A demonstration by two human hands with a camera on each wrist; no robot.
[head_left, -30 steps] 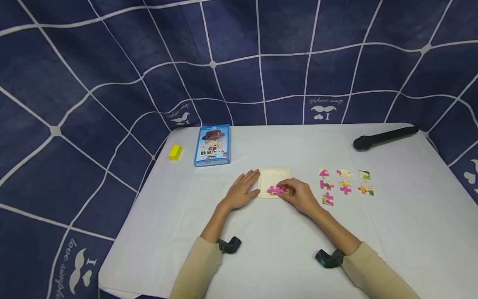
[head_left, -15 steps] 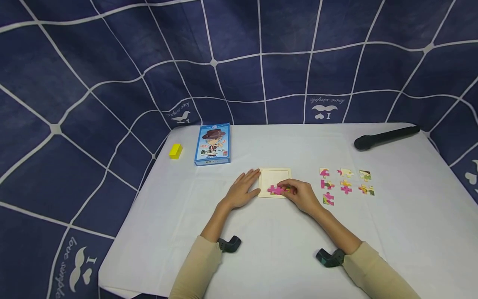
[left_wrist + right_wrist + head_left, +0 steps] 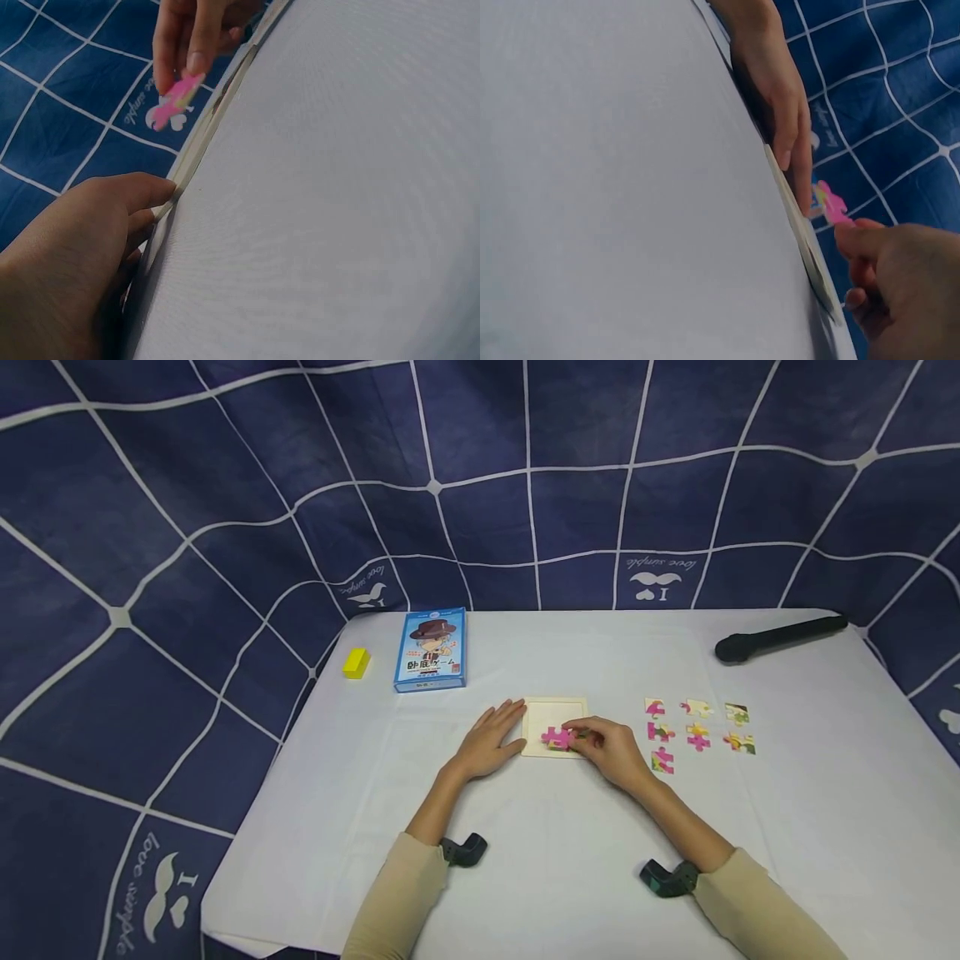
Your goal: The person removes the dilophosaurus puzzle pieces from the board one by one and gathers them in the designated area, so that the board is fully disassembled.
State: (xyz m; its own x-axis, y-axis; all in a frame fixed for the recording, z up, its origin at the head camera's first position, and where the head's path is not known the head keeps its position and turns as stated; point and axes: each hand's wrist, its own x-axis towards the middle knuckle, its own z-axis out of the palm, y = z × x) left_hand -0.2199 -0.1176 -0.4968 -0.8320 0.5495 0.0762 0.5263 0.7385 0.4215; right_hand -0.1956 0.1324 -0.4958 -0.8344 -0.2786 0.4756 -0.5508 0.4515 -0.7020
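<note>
A square wooden puzzle tray [image 3: 533,702] lies on the white table. My left hand [image 3: 486,745] lies with fingers extended along its left side, thumb and fingertips at the rim; the left wrist view shows the thumb [image 3: 150,190] against the tray's edge. My right hand [image 3: 613,753] pinches a pink puzzle piece [image 3: 557,737] with a yellow-green patch between thumb and fingertips. In both wrist views this piece [image 3: 834,203] is held up above the tray. A bit of green shows in the tray's lower right, mostly hidden by my right fingers.
Several loose puzzle pieces [image 3: 698,737] lie in rows right of the tray. A blue card-game box [image 3: 431,652] and a yellow block [image 3: 356,663] are at the back left. A black stick-like object [image 3: 780,639] lies at the back right. Dark blue grid cloth [image 3: 480,518] hangs behind.
The pink puzzle piece in my right hand has risen slightly from the lower part of the tray. My left hand stays at the tray's left side.
</note>
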